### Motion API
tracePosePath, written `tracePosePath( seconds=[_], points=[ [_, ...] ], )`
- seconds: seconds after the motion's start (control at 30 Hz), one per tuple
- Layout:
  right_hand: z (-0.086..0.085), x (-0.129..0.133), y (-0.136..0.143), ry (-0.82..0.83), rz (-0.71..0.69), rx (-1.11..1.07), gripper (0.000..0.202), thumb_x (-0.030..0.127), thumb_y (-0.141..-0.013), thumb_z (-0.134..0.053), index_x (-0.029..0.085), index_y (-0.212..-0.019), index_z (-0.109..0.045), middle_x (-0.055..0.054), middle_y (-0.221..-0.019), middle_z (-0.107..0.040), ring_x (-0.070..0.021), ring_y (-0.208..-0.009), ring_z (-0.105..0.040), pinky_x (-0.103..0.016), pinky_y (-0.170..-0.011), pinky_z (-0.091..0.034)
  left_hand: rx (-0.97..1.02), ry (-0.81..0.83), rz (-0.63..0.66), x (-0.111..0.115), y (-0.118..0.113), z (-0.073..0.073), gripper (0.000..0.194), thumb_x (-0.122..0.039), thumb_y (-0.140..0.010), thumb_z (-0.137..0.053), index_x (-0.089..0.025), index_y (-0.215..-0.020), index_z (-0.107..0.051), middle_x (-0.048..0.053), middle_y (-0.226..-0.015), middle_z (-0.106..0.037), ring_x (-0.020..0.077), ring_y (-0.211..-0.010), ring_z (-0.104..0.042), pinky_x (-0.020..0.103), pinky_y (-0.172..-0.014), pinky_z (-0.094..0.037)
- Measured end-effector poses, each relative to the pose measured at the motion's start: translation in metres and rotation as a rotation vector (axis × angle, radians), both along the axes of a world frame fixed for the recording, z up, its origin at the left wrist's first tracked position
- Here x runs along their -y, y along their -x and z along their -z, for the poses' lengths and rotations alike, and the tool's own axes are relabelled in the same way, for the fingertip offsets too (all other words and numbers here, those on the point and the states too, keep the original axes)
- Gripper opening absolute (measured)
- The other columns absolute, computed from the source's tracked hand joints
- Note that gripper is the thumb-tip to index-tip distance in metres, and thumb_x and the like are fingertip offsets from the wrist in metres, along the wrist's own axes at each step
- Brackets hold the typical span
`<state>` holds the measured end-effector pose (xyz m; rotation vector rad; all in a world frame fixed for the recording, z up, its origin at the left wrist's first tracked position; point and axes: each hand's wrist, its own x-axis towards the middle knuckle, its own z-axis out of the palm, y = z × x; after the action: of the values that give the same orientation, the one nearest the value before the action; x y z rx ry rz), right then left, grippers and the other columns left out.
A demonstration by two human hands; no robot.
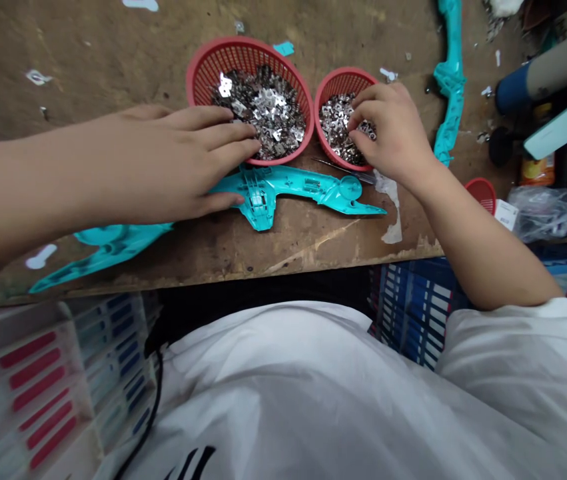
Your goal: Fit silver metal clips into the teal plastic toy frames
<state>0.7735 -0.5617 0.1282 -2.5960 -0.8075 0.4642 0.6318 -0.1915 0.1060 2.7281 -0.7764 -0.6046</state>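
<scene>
A long turquoise plastic part [293, 181] lies across the front of the wooden table, its left stretch hidden under my left hand [183, 160]. That hand is spread, its fingertips over the near-left rim of the larger red basket [198, 63], its thumb along the plastic part. Small shiny metal pieces [273, 110] fill this basket. My right hand [388, 127] reaches into the smaller red basket [322, 93], fingers curled at the small metal pieces [336, 123] inside; whether a piece is pinched between them I cannot make out.
Another turquoise part [450, 87] lies at the right. Beyond it are a blue-ended tube [513, 90], a small red basket [482, 193] and a clear plastic bag [546, 212]. A torn paper strip [390, 200] rests near the table edge. Crates [43, 393] stand below, at left.
</scene>
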Motion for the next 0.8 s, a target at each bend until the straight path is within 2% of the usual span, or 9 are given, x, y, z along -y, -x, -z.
tracePosePath(
  seconds=[0.1, 0.17, 0.33, 0.47, 0.6, 0.7, 0.8],
  points=[
    [0.004, 0.001, -0.001, -0.002, -0.026, -0.028, 0.002, 0.047, -0.096, -0.094, 0.046, -0.098, -0.093, -0.001, -0.162, -0.088, -0.0529, -0.174, -0.055, -0.077, -0.130, -0.062, 0.000, 0.001, 0.001, 0.002, 0.000, -0.001, 0.113, -0.070, -0.119, -0.017, -0.002, -0.204, -0.043, 0.025, -0.212, -0.039, 0.0581, -0.199, -0.030, 0.085, -0.160, -0.031],
    [0.008, 0.001, -0.001, -0.018, -0.038, -0.043, 0.007, 0.043, -0.092, -0.096, 0.043, -0.090, -0.090, -0.001, -0.163, -0.088, -0.0531, -0.174, -0.055, -0.078, -0.133, -0.061, 0.004, 0.006, -0.006, 0.004, 0.000, -0.001, 0.114, -0.071, -0.117, -0.017, -0.001, -0.203, -0.046, 0.025, -0.211, -0.041, 0.0591, -0.198, -0.033, 0.085, -0.159, -0.034],
    [0.009, 0.001, 0.000, -0.063, -0.051, -0.069, 0.017, 0.040, -0.089, -0.098, 0.042, -0.081, -0.083, -0.002, -0.158, -0.089, -0.0516, -0.173, -0.057, -0.074, -0.127, -0.065, 0.007, 0.008, -0.010, 0.008, 0.000, -0.004, 0.126, -0.081, -0.119, -0.001, 0.003, -0.201, -0.046, 0.029, -0.209, -0.042, 0.0619, -0.197, -0.034, 0.087, -0.158, -0.034],
    [-0.002, -0.001, 0.002, -0.041, -0.016, -0.037, 0.005, 0.049, -0.096, -0.094, 0.046, -0.094, -0.090, -0.001, -0.149, -0.093, -0.0510, -0.166, -0.066, -0.072, -0.114, -0.069, 0.005, 0.017, 0.005, 0.006, -0.001, -0.002, 0.132, -0.085, -0.119, 0.008, 0.003, -0.202, -0.045, 0.030, -0.208, -0.042, 0.0612, -0.198, -0.033, 0.086, -0.158, -0.035],
    [-0.017, -0.003, 0.007, -0.053, 0.089, -0.014, 0.018, 0.062, -0.104, -0.089, 0.051, -0.118, -0.093, 0.000, -0.131, -0.095, -0.0487, -0.139, -0.081, -0.062, -0.096, -0.071, 0.017, 0.043, 0.003, 0.003, 0.000, 0.000, 0.120, -0.080, -0.122, -0.004, -0.002, -0.204, -0.044, 0.026, -0.210, -0.041, 0.0590, -0.199, -0.032, 0.086, -0.158, -0.034],
    [-0.027, -0.007, 0.017, -0.067, 0.115, 0.019, 0.017, 0.058, -0.107, -0.087, 0.048, -0.121, -0.091, -0.001, -0.129, -0.094, -0.0456, -0.127, -0.084, -0.058, -0.091, -0.071, 0.017, 0.043, 0.003, 0.003, 0.001, 0.001, 0.114, -0.074, -0.122, -0.013, -0.001, -0.203, -0.044, 0.027, -0.211, -0.040, 0.0598, -0.198, -0.032, 0.091, -0.154, -0.037],
    [-0.036, -0.014, 0.031, -0.157, 0.100, -0.046, 0.010, 0.048, -0.104, -0.089, 0.041, -0.111, -0.088, -0.003, -0.123, -0.093, -0.0416, -0.122, -0.085, -0.053, -0.094, -0.071, 0.010, 0.016, -0.010, 0.005, 0.001, 0.002, 0.111, -0.070, -0.122, -0.015, 0.000, -0.204, -0.043, 0.027, -0.211, -0.040, 0.0562, -0.200, -0.030, 0.086, -0.158, -0.036]
  ],
)
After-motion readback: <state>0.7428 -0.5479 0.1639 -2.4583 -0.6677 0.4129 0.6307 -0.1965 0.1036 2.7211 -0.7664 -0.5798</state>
